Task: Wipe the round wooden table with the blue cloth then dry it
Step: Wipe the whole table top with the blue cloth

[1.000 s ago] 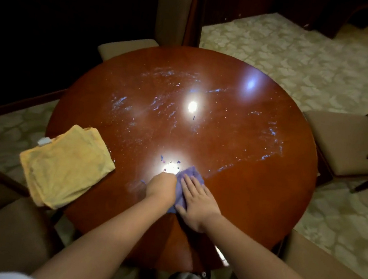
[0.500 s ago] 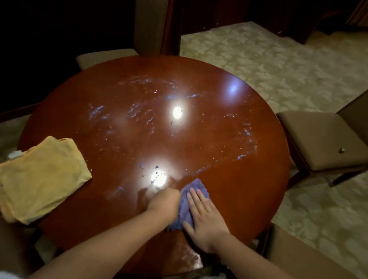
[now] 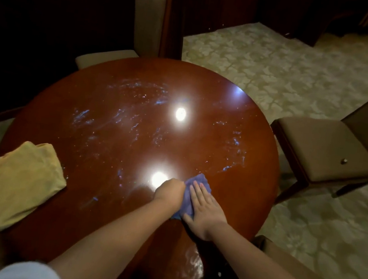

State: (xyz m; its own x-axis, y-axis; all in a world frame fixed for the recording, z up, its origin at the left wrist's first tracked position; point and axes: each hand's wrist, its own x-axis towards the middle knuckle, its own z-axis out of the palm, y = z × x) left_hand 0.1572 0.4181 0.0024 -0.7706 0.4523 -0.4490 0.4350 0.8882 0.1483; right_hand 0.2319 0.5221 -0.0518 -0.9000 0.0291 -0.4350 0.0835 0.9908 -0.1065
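1. The blue cloth (image 3: 190, 193) lies on the near part of the table (image 3: 229, 193), under both hands.
2. The left hand (image 3: 169, 193) is curled into the cloth, gripping it; the right hand (image 3: 205, 209) presses it flat, fingers straight.
3. Wet streaks cover most of the top, so wiping seems well along.
4. The yellow towel (image 3: 11, 183) sits unused at the left edge: drying is yet to come.

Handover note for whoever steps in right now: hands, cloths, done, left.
Left hand: grips the blue cloth.
Right hand: flat, fingers straight, pressing the same cloth.
Blue cloth sits on the near part of the round wooden table.
Yellow cloth: folded at the table's left edge, untouched.
Done: wiping under way.
Left: wet streaks across the middle and far side, then drying.
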